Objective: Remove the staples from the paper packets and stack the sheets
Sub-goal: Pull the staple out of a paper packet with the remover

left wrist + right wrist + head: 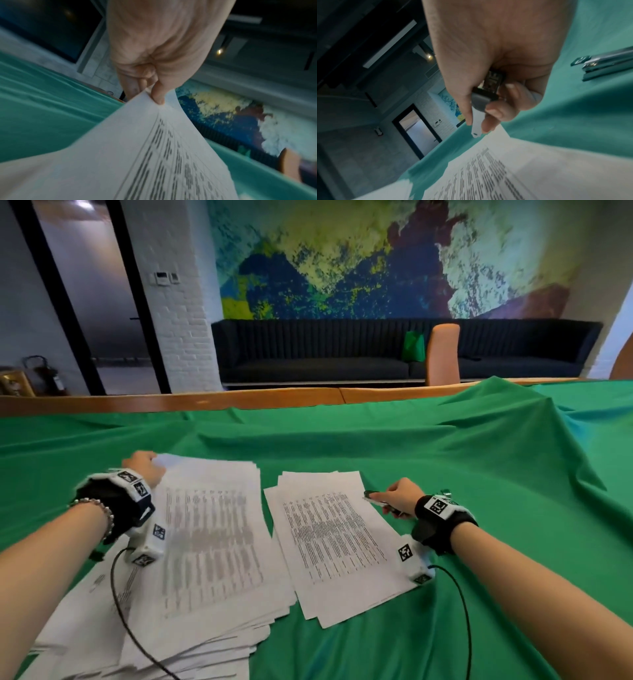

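Near pile: a loose heap of printed sheets (191, 594) lies on the green cloth (445, 474) over the surface, at the person's left.
Right stack: a smaller stack of sheets (335, 542) lies just beside it.
Left hand (145, 465): its grip pinches the far corner of the top packet (154, 155) between thumb and fingers, lifting that corner off the pile.
Right hand (402, 494): its grip is curled round a staple remover (481, 108), the pale tip pointing at the far right corner of the smaller stack.
Stapler (607, 63): on the cloth, right of that hand.
Far: a dark sofa (342, 354) under a mural.
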Demonstrator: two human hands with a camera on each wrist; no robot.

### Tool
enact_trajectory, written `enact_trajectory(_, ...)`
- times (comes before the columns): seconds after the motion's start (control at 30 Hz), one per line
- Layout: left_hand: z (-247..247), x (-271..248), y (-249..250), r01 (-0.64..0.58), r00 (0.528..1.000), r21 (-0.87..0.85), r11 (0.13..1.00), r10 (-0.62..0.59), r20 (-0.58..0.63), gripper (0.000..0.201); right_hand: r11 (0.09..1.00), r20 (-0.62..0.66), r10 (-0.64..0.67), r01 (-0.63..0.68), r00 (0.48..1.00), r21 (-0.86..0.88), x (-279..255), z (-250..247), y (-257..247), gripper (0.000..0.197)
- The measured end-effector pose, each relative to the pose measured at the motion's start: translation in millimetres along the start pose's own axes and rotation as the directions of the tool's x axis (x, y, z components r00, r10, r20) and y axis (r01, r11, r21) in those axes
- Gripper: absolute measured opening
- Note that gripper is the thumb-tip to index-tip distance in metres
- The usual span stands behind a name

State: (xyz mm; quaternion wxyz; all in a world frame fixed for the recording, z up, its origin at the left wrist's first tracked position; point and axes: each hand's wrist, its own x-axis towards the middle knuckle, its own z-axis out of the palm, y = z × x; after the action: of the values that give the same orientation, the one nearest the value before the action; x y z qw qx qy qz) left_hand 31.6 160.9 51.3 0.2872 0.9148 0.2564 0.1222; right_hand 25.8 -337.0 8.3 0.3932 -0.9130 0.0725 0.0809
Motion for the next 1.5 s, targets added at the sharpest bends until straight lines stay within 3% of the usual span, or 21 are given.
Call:
enact_trajectory(0.17,21.9,-9.5,-29.7,0.004,0.993,0.206,0.979,-0.029,0.115,0.049,0.998,0.087,-0.013,0.019,0.996,-0.065,4.5,24.2,-7.4,0.035)
enact_trajectory(0.3,41.2,-23.1,-7.6,-0.010,0.991,0.337,0.942,-0.036,0.132,0.061,0.990,0.118,-0.018,0.034,0.993,-0.136,8.8,37.6,-18.4,0.032)
enact_trajectory(0.4,58.5,-23.4,23.4,-0.132,0.981,0.339,0.931,0.074,0.179,0.053,0.973,0.125,-0.026,0.054,0.992,-0.225,13.7,48.1,-26.9,0.033)
enact_trajectory(0.57,97.7,-26.1,86.0,-0.301,0.909,0.155,0.941,0.235,0.345,0.035,0.949,0.138,-0.052,0.092,0.989,-0.302,23.2,66.9,-42.3,0.027)
enact_trajectory(0.7,139.9,-40.1,118.1,-0.400,0.826,0.207,0.893,0.254,0.503,0.035,0.951,0.112,-0.095,0.123,0.989,-0.283,25.8,81.2,-45.4,0.026)
enact_trajectory(0.8,174.6,-24.0,122.8,-0.422,0.813,0.259,0.869,0.235,0.533,0.045,0.958,0.130,-0.102,0.132,0.986,-0.255,30.2,88.3,-41.6,0.030)
enact_trajectory(0.9,185.5,-18.6,123.3,-0.447,0.809,0.329,0.832,0.220,0.545,0.051,0.963,0.181,-0.067,0.111,0.981,-0.246,35.1,93.0,-32.4,0.024)
enact_trajectory(1.03,180.3,-28.6,130.8,-0.477,0.823,0.430,0.766,0.219,0.524,0.033,0.980,0.184,-0.038,0.072,0.982,-0.184,41.1,94.7,-27.2,0.019)
enact_trajectory(1.17,173.2,-26.5,130.9,-0.491,0.801,0.439,0.753,0.191,0.567,0.009,0.979,0.184,-0.035,0.070,0.982,-0.193,39.0,94.4,-29.4,0.021)
enact_trajectory(1.3,193.8,-4.7,125.1,-0.431,0.816,0.418,0.800,0.148,0.559,0.033,0.987,0.183,-0.031,0.060,0.983,-0.151,36.9,94.8,-29.1,0.021)
enact_trajectory(1.37,189.1,-12.3,129.7,-0.449,0.817,0.374,0.811,0.203,0.539,0.041,0.993,0.190,-0.025,0.047,0.981,-0.110,33.6,92.1,-28.5,0.018)
enact_trajectory(1.5,169.8,-34.3,139.0,-0.415,0.851,0.247,0.876,0.277,0.447,0.026,0.992,0.203,-0.063,0.084,0.977,-0.098,25.2,81.6,-29.0,0.017)
